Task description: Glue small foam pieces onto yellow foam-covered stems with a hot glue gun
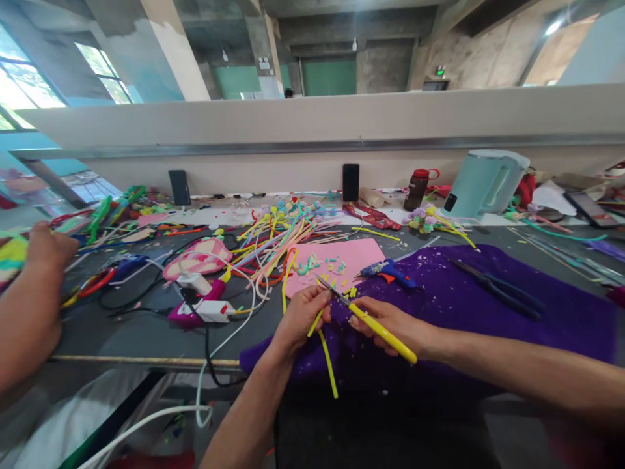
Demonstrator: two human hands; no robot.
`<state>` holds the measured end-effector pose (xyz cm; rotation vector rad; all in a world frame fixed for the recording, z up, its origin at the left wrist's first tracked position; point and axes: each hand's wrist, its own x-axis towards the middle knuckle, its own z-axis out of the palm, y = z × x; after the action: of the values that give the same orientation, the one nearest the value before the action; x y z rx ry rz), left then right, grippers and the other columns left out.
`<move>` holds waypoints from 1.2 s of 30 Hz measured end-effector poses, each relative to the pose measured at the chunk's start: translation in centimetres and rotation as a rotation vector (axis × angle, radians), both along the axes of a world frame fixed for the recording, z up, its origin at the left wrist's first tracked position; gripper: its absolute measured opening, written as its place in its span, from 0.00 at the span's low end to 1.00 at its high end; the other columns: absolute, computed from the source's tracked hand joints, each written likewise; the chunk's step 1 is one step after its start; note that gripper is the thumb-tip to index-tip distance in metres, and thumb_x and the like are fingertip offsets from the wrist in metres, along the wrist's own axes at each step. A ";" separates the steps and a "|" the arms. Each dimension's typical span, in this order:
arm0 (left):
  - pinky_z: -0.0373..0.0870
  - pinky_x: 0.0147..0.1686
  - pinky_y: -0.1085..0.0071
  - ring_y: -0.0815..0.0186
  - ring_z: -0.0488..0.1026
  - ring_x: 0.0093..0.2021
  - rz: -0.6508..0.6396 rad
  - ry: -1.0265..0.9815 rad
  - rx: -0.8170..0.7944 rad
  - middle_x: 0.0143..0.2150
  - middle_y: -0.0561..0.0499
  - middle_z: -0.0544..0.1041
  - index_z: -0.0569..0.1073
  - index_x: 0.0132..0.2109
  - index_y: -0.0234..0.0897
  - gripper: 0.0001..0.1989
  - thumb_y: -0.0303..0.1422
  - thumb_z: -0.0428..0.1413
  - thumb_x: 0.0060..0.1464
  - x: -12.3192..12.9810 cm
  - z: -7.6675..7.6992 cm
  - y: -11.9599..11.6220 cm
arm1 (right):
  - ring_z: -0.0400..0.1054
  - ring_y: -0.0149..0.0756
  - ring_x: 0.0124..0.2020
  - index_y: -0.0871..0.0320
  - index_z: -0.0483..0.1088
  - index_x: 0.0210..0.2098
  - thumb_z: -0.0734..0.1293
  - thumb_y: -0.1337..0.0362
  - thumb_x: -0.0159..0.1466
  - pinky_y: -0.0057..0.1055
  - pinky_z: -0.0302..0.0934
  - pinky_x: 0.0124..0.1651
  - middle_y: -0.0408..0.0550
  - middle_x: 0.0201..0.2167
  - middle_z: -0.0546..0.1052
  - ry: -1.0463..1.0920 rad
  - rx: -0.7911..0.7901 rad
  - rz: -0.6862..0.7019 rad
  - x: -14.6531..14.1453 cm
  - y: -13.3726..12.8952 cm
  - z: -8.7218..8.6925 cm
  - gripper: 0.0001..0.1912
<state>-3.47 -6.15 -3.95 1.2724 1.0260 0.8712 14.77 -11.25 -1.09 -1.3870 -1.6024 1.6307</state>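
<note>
Concrete beams and pillars stand beyond a pale partition (312, 120), which runs behind a dark tabletop (83, 342). On the tabletop before you lies a purple cloth (576, 319), speckled with small scraps, with a pink sheet (361, 253) next to it. Short yellow pieces (351, 292) and teal pieces (312, 264) are scattered on the pink sheet.

Your left hand (308, 316) is at the near edge of the pink sheet, its grip closed on a yellow strip (329, 365) whose length hangs below your fingers. Your right hand (385, 322) has its grip closed round a yellow-handled tool (383, 332); the metal end points up and to the left, just beside your left fingertips.

A blue glue gun (390, 271) lies at the border of cloth and sheet. Dark pliers (502, 286) rest on the cloth, to the right. Left of your hands sits a magenta-and-white power strip (200, 312) with cords; beyond it are loose coloured stems (288, 234). At the back, a phone (350, 183) stands upright, a dark bottle (416, 189) and a light-blue kettle (483, 185) to its right. Another person's hand (46, 247) is at far left.
</note>
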 end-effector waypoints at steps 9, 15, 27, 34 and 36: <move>0.51 0.14 0.78 0.75 0.57 0.12 0.036 0.435 0.133 0.14 0.57 0.67 0.67 0.26 0.35 0.14 0.42 0.50 0.48 -0.9 -1.1 0.8 | 0.49 0.16 0.10 0.54 0.58 0.36 0.65 0.46 0.53 0.14 0.40 0.11 0.34 0.20 0.61 0.068 -0.365 0.006 0.8 2.8 -0.4 0.21; 0.51 0.15 0.78 0.75 0.58 0.13 0.087 0.381 0.164 0.14 0.56 0.67 0.68 0.27 0.35 0.14 0.42 0.52 0.47 -1.3 -1.4 1.3 | 0.49 0.16 0.11 0.55 0.55 0.32 0.66 0.49 0.55 0.15 0.41 0.10 0.35 0.20 0.62 0.107 -0.297 -0.039 1.7 2.7 -0.1 0.19; 0.57 0.14 0.82 0.77 0.64 0.17 0.064 -0.241 -0.075 0.24 0.54 0.73 0.63 0.51 0.32 0.24 0.33 0.57 0.46 -1.5 0.4 0.4 | 0.54 0.19 0.15 0.53 0.59 0.41 0.62 0.46 0.57 0.16 0.54 0.14 0.35 0.22 0.59 0.015 -0.013 0.011 2.1 -1.1 0.1 0.20; 0.60 0.14 0.81 0.74 0.67 0.18 0.069 -0.251 -0.086 0.24 0.53 0.73 0.55 0.59 0.32 0.34 0.32 0.58 0.46 -0.4 0.4 0.0 | 0.54 0.20 0.16 0.52 0.58 0.46 0.64 0.46 0.55 0.17 0.55 0.15 0.36 0.23 0.60 -0.020 0.024 0.057 1.2 -0.8 -0.9 0.25; 0.60 0.14 0.81 0.74 0.68 0.18 0.058 -0.259 -0.090 0.24 0.54 0.73 0.53 0.60 0.33 0.36 0.32 0.58 0.45 -0.3 0.2 0.0 | 0.53 0.20 0.16 0.52 0.59 0.47 0.64 0.47 0.56 0.17 0.54 0.16 0.36 0.23 0.60 -0.009 0.023 0.061 0.8 -0.8 -1.1 0.24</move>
<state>-3.80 -6.14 -3.72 1.0275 0.8885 0.9949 15.61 -12.02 -2.20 -1.3473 -1.6786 1.6375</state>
